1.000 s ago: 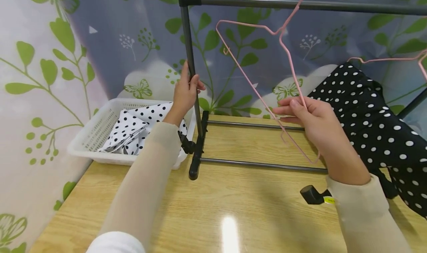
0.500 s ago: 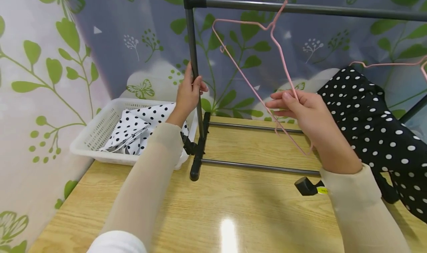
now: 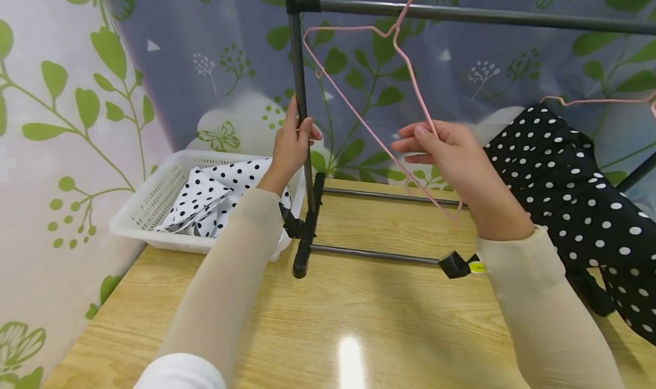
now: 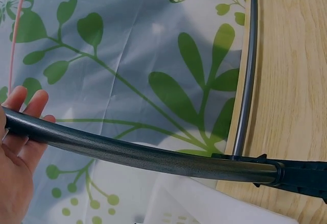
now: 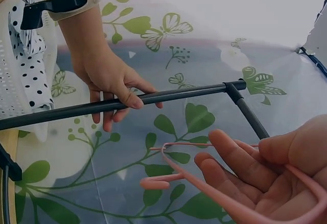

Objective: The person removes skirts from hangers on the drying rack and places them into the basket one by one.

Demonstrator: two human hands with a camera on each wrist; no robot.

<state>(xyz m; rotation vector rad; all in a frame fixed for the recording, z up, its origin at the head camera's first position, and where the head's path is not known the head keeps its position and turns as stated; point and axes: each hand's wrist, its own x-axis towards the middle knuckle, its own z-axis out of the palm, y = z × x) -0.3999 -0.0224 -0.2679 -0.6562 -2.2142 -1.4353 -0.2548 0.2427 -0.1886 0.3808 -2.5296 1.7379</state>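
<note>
Pink hanger (image 5: pixel 207 189), pinched by the right hand (image 3: pixel 453 155), slants before the rack (image 3: pixel 487 16), whose upright (image 3: pixel 298 76) the left hand (image 3: pixel 292 147) holds. Hanging seems underway; next likely needs the hook (image 3: pixel 409 1) seated, its tip unseen.

Pink hanger (image 3: pixel 357 114) nearer the post (image 3: pixel 299 64)

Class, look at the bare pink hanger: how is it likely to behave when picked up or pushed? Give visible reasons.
The bare pink hanger is probably stiff: its frame spans open air without drooping. It looks light for its size, being slim and mostly open space. Pushed, it might snag, since a small hook juts out.
</note>
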